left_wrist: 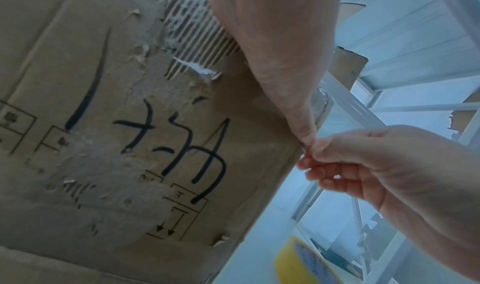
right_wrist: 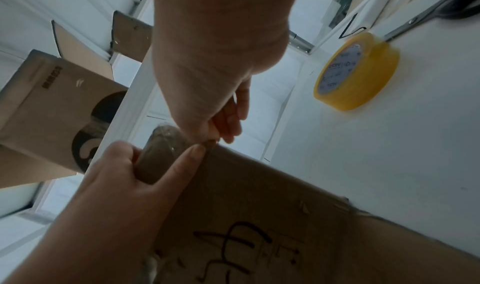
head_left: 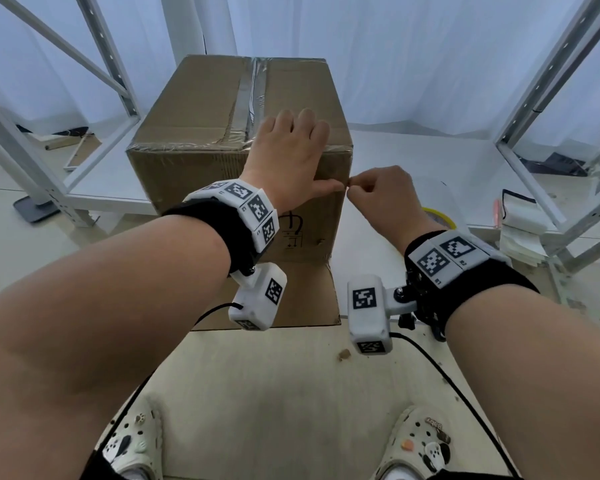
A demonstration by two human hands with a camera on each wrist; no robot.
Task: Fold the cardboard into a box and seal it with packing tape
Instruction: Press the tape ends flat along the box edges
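Note:
A brown cardboard box [head_left: 201,174] stands on the white table [head_left: 413,161]. Clear tape [head_left: 253,95] runs along its top seam and over the front top edge. My left hand [head_left: 291,157] lies flat over the box's near right top corner, with the fingers on top and the thumb [right_wrist: 187,161] pressed on the front face by the right edge. My right hand [head_left: 349,188] pinches a small end of clear tape at that vertical edge, touching the left thumb tip. The yellow tape roll [right_wrist: 355,73] lies on the table behind my right hand.
Scissors [right_wrist: 428,15] lie beyond the tape roll. A bottom flap [head_left: 302,299] sticks out over the table's front edge. White metal shelf frames [head_left: 534,109] stand left and right, with a paper stack [head_left: 520,230] at right. Other cardboard boxes [right_wrist: 59,103] sit past the table.

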